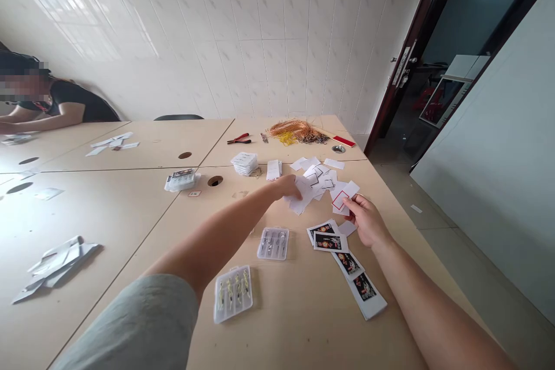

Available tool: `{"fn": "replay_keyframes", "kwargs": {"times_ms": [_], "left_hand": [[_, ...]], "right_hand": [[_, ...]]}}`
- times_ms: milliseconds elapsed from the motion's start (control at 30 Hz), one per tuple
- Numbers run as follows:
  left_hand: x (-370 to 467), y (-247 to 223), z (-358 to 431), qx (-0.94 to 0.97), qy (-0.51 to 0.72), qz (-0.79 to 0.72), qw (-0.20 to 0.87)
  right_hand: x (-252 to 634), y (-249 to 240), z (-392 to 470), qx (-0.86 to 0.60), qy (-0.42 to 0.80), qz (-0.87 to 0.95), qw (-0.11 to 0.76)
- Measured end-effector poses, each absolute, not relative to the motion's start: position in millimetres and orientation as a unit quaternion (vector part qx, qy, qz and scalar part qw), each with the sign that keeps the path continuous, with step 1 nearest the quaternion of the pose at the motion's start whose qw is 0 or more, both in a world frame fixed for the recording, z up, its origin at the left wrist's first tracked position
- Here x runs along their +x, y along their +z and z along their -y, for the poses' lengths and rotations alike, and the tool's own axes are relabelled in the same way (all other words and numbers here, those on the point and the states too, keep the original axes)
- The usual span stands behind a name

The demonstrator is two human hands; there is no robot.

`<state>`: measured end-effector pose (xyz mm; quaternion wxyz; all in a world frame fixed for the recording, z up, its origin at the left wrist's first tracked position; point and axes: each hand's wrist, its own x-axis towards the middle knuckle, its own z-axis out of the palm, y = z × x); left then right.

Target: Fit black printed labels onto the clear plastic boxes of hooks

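Note:
My left hand point(286, 187) reaches across the table with its fingers closed on some white paper cards point(298, 205) at the edge of a loose pile. Between the thumb and fingers of my right hand point(364, 218) is a white card with a red outline point(340, 200). The scattered pile of white cards point(328, 184), some with black outlines, lies between and beyond the hands. Nearer me are printed black-and-white cards point(349, 265), overlapping in a row. Two clear plastic cases stand left of them: one with dark pieces point(273, 244), one with yellowish lures point(233, 295).
Behind the cards lie a bundle of copper-coloured wire point(295, 129), red-handled pliers point(239, 139) and stacked white boxes point(244, 163). More cases point(180, 180) sit beside a table hole point(215, 181). Silver packets point(60, 263) lie at left. Another person point(65, 98) sits at the far left.

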<state>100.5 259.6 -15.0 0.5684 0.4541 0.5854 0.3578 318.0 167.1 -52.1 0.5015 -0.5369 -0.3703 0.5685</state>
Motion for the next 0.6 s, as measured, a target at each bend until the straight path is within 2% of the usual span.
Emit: {"fn": "replay_keyframes", "kwargs": {"times_ms": [233, 400, 600], "left_hand": [[89, -11, -223, 0.387, 0.295, -0.577, 0.656], [115, -18, -190, 0.357, 0.354, -0.504, 0.702], [140, -15, -162, 0.31, 0.404, -0.458, 0.729]], "right_hand": [[311, -49, -160, -0.479, 0.656, 0.355, 0.463], [296, -44, -147, -0.446, 0.684, 0.358, 0.453], [289, -43, -143, -0.463, 0.65, 0.372, 0.474]]}}
